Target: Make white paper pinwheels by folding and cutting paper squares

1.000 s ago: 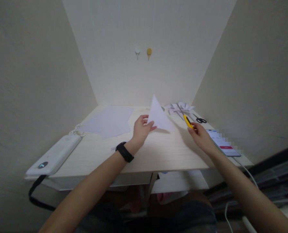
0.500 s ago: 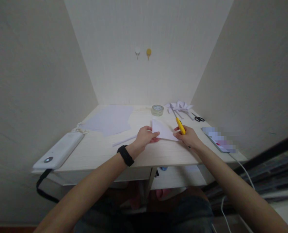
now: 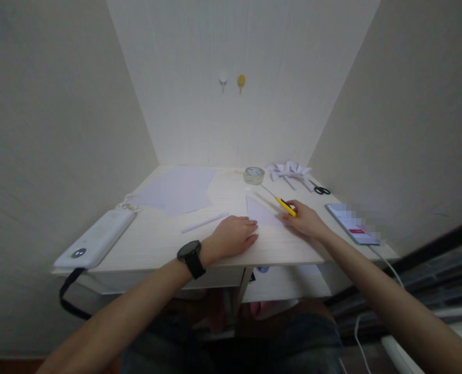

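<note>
A triangular piece of white paper (image 3: 260, 214) lies on the desk between my hands. My left hand (image 3: 235, 236) rests palm down at its left corner, fingers stretched out and touching the paper's edge. My right hand (image 3: 301, 218) is closed around a yellow utility knife (image 3: 284, 206), whose long thin blade sticks out toward the upper left, over the desk behind the paper. The lower right part of the paper is hidden by my right fingers. Just left of my left hand lies a thin rolled paper tube (image 3: 203, 222).
Larger white paper sheets (image 3: 176, 189) lie at the back left. Behind the triangle stand a tape roll (image 3: 254, 175) and a folded paper construction (image 3: 289, 170). Black-handled scissors (image 3: 322, 190) and a phone on a cable (image 3: 351, 223) are right; a white device (image 3: 96, 239) sits left.
My left hand has let go of the paper and now lies flat beside it. The paper has come down onto the desk. The knife has tilted further left in my right hand.
</note>
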`<control>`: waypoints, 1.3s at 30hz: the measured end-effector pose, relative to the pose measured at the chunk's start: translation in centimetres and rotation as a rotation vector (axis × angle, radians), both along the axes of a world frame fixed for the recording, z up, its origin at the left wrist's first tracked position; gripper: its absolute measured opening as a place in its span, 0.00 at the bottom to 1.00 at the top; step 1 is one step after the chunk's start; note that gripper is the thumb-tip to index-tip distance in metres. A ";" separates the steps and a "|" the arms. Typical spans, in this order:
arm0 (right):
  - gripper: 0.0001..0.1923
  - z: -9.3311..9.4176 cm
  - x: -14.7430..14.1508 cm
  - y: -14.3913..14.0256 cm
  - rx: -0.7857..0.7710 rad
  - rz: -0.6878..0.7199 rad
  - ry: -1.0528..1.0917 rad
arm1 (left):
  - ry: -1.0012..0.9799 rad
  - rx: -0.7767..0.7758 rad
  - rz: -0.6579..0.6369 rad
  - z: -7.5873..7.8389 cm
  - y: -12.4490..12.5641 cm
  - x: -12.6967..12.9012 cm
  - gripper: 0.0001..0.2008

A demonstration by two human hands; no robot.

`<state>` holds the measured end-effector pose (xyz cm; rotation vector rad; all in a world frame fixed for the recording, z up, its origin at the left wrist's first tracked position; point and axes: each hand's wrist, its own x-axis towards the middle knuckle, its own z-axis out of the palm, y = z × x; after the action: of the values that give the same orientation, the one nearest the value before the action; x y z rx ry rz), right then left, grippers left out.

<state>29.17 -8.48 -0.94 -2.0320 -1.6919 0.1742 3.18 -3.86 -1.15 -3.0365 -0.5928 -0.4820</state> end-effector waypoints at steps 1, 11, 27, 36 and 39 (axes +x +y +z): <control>0.25 0.1 0.1 -0.5 0.014 0.027 -0.065 | 0.019 -0.002 -0.018 -0.2 0.0 -0.1 0.17; 0.24 -0.7 1.0 -5.3 -0.017 0.224 -0.431 | 0.001 -0.095 0.044 -0.5 -0.2 -0.2 0.18; 0.22 -1.4 2.4 -4.4 0.064 0.444 -0.283 | 0.029 -0.083 0.029 0.2 -0.5 -0.1 0.19; 0.21 -1.2 2.3 -4.1 0.064 0.444 -0.261 | 0.051 -0.147 -0.002 -0.5 -0.2 0.1 0.23; 0.22 -1.1 2.6 -4.0 0.050 0.449 -0.244 | 0.016 -0.170 0.015 -0.6 -0.4 0.0 0.23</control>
<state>31.72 -12.52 -2.04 -1.6632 -2.2652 0.0302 3.20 -4.26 -1.74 -3.1895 -0.6886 -0.4272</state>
